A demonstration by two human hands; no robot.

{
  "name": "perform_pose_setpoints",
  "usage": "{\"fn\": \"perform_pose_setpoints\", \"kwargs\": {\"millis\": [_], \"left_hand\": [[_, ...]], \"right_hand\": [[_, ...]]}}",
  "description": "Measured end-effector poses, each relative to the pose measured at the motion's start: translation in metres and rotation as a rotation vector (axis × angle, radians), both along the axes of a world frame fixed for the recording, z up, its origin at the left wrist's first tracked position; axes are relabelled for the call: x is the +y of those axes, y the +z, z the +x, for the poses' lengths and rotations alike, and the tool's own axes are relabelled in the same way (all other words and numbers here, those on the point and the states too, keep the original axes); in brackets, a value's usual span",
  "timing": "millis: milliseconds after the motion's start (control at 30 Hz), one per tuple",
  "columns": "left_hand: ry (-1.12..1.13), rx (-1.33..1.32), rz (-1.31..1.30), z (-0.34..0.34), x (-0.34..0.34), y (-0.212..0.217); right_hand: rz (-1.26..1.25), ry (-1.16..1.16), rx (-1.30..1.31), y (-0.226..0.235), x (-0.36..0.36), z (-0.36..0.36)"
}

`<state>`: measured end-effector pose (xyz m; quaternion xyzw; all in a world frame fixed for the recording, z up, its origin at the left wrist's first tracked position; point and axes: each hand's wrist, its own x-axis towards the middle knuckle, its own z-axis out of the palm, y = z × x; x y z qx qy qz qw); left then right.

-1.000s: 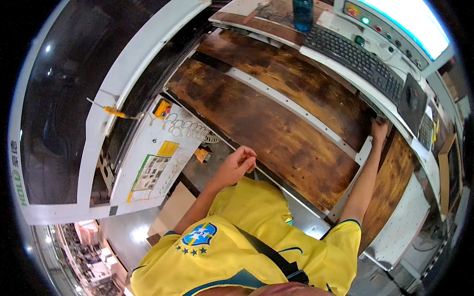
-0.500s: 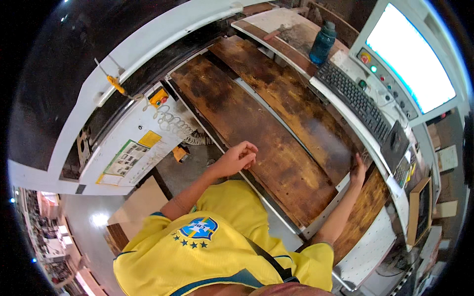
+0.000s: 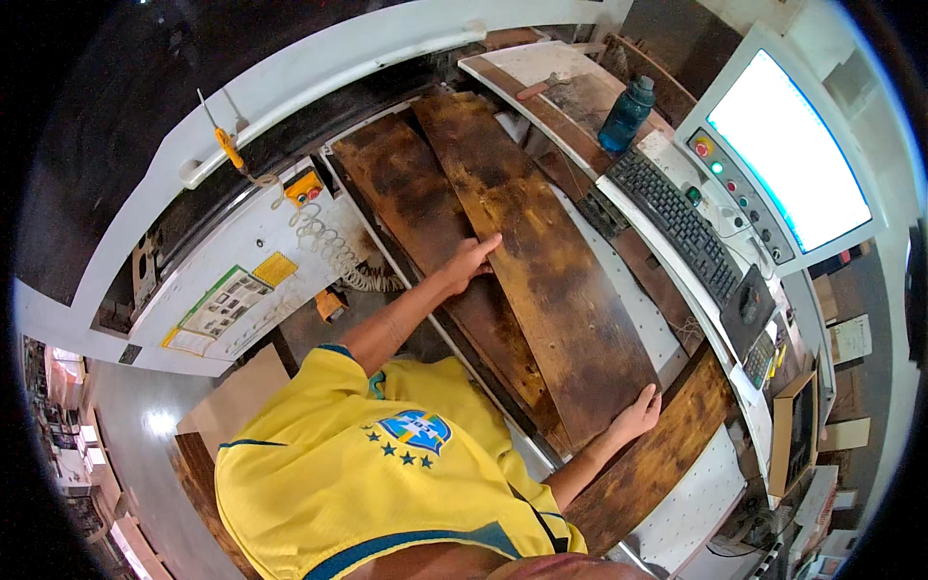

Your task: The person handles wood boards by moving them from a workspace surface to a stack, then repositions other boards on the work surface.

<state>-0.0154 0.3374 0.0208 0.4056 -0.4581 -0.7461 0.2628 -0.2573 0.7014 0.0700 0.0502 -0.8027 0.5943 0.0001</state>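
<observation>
A long dark-brown stained wooden board [image 3: 541,261] lies slantwise, partly over a second similar board [image 3: 382,174] on its left. My left hand [image 3: 469,263] grips the upper board's left long edge, with the thumb on top and the fingers reaching under it. At the near right corner of the same board, my right hand [image 3: 638,414] is closed around the edge; its fingertips are partly hidden. A third brown board [image 3: 662,459] rests below my right hand, running toward the lower right.
The white dotted table surface [image 3: 633,290] shows right of the boards. Farther right are a keyboard [image 3: 672,217], a bright screen [image 3: 788,140] and a blue bottle [image 3: 626,114]. At left, a white machine panel carries a coiled hose [image 3: 329,242] and a yellow-handled tool [image 3: 228,147].
The right-hand board has shifted left and toward me, now overlapping the left board. My left hand has moved up and taken its edge; my right hand has come left with it.
</observation>
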Motion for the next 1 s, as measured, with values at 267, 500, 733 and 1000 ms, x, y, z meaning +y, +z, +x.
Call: {"fn": "perform_pose_setpoints", "kwargs": {"millis": [267,500,733,1000], "left_hand": [[-0.277,0.013,-0.066,0.026,0.067,-0.015],[-0.495,-0.125,-0.190,0.076,0.130,0.049],[-0.360,-0.223,-0.165,0.097,0.123,0.016],[-0.750,-0.526,-0.161,0.120,0.093,0.048]], "right_hand": [[0.111,0.045,0.034,0.004,0.078,-0.032],[0.178,0.065,0.032,-0.010,0.129,-0.054],[0.220,0.186,-0.031,-0.037,0.091,-0.045],[0.494,0.134,0.530,0.024,0.093,-0.048]]}}
